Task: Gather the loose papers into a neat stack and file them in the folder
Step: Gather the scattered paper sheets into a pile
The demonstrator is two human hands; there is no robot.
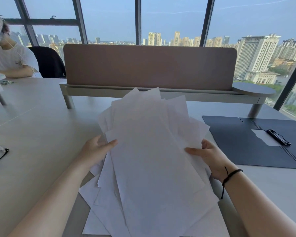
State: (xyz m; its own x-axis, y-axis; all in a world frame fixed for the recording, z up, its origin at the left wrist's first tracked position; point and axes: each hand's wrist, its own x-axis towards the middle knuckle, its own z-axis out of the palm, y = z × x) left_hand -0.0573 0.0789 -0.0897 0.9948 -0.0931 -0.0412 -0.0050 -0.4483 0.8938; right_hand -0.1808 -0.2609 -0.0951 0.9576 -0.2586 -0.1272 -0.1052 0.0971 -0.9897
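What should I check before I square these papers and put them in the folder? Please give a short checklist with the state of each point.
1. Left hand grips the papers' left edge, thumb on top: ok.
2. Right hand grips the right edge, thumb on top: ok.
3. Sheet edges aligned: not ok, they fan out at many angles.
4. All sheets gathered: cannot tell, the lowest ones may lie on the desk.
5. Folder open and flat on the right: ok.
6. Folder's black clip open: cannot tell.
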